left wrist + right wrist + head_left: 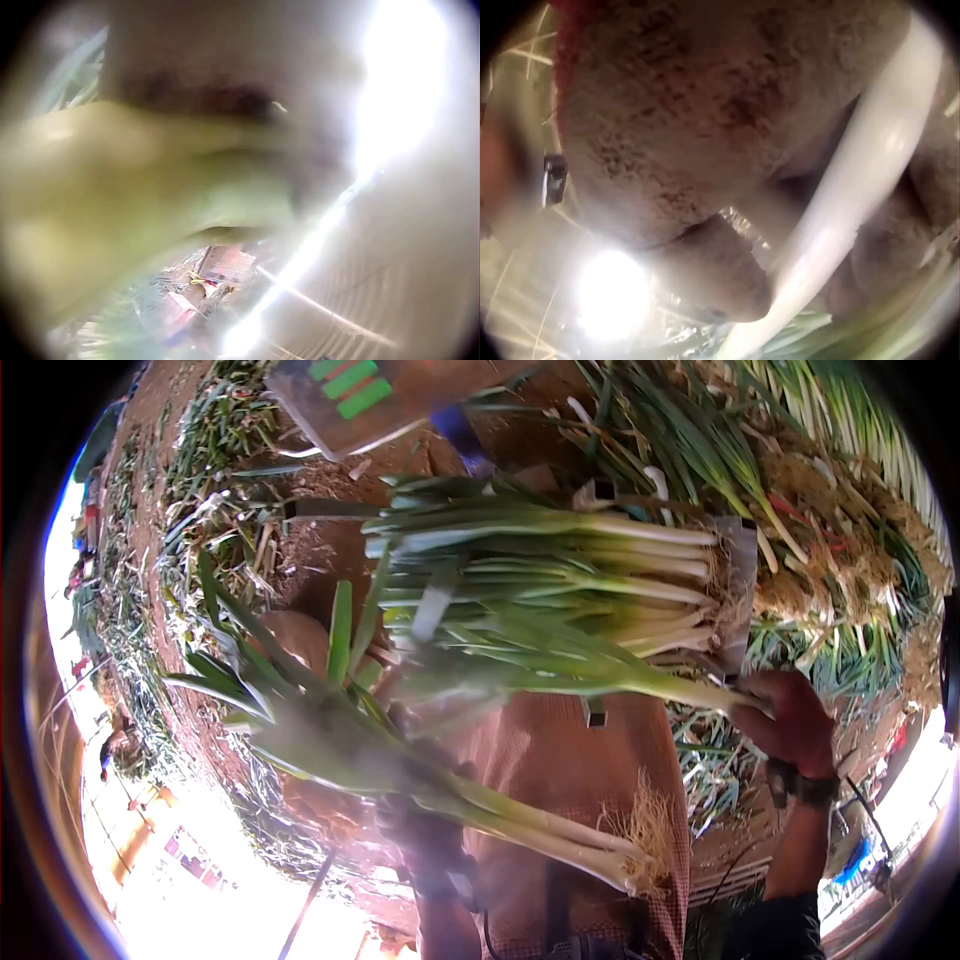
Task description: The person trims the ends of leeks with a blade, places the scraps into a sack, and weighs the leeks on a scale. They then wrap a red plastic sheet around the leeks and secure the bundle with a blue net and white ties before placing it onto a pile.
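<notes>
Leaf-strewn ground (150, 620) lies around the green onion bunch (560, 575).
On my screen, the right hand (790, 725) grips one stalk (680, 688) at its white end, leaves pointing left along the bunch; the left hand (425, 835), beneath other stalks (560, 845), I cannot tell.

Metal frame (588, 498) carried leeks (550, 550) laid side by side. White ends (685, 553) lay toward its right edge, roots (734, 615) at the grey plate (743, 555) there; green leaves (420, 538) pointed toward its left edge, one bar (330, 509) protruding past them.
</notes>
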Available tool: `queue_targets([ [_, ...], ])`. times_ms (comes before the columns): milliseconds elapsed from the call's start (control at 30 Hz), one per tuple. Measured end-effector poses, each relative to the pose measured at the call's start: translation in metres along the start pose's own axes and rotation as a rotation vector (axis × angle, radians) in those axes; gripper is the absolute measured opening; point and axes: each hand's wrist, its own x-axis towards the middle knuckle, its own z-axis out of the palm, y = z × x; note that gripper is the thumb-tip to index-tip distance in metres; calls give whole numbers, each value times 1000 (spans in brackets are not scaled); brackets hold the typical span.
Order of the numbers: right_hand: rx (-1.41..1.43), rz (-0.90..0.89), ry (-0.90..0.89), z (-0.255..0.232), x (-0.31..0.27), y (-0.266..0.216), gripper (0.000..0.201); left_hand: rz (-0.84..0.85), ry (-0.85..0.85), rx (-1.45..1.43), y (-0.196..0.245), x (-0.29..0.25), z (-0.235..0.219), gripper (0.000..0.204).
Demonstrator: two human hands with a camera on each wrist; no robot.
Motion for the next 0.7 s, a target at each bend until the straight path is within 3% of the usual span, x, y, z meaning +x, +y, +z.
queue_targets([
  [33, 7, 34, -14, -9, -14, 11, 31, 20, -10, -2, 4, -2, -1, 65],
  [100, 109, 77, 286, -6, -57, 38, 22, 57, -29, -8, 9, -9, -4, 67],
  [167, 560, 364, 353, -14, -82, 23, 19, 82, -42, -14, 12, -13, -5, 69],
  [200, 559, 351, 357, -16, -79, 16, 19, 87, -40, -23, 13, -16, -5, 70],
  [267, 712, 337, 14, -17, -76, 1, 21, 96, -41, -37, 11, -21, -5, 72],
  [300, 782, 378, -47, -6, -67, -15, 22, 101, -51, -34, 10, -19, -5, 73],
  [333, 570, 393, -80, 8, -57, -37, 22, 102, -56, -44, 8, -20, -6, 75],
  [400, 599, 5, -160, 38, -37, -69, 19, 103, -66, -56, 5, -20, -6, 77],
  [433, 567, -79, -278, 56, -28, -78, 20, 103, -64, -64, 3, -23, -8, 78],
  [467, 395, -582, -120, 88, -14, -82, 23, 101, -68, -70, 1, -23, -10, 79],
  [500, 585, -421, -241, 104, -17, -100, 37, 104, -80, -75, 0, -23, -14, 80],
  [533, 439, -111, -679, 77, -6, -146, 62, 108, -98, -77, -1, -24, -17, 82],
  [567, 438, -111, -684, 91, -7, -153, 62, 110, -135, -90, -1, -22, -23, 83],
  [600, 524, -226, -657, 108, -9, -156, 70, 113, -132, -92, 0, -25, -18, 83],
  [633, 609, -339, -625, 117, -10, -159, 78, 148, 79, -43, 1, -29, -9, 81],
  [667, 511, -352, -626, 117, -9, -159, 83, 181, 289, 5, 3, -30, -5, 78],
  [700, 507, -352, -630, 127, -12, -155, 83, 184, 291, 2, 3, -31, -9, 78],
])
